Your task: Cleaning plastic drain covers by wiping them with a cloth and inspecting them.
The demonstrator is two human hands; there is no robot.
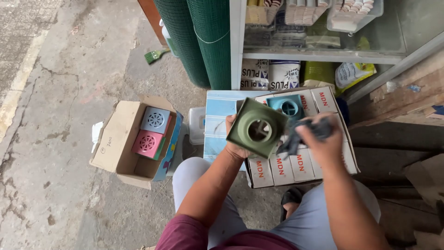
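Observation:
My left hand (235, 147) holds a square olive-green plastic floor drain cover (257, 127) with its hollow round back facing me. A dark grey rag (300, 134) is gripped in my right hand (323, 139), just to the right of the cover; the hand is blurred. Behind both hands a blue drain cover (286, 107) lies on top of a carton packed with small white boxes (300, 166). I am seated, with grey trousers and maroon sleeves in view.
An open cardboard box (120, 139) on the concrete floor at left holds a grey drain cover (155, 119) and a pink one (147, 143). Green mesh rolls (203, 41), a small green brush (153, 55) and a glass shelf cabinet (319, 32) stand beyond.

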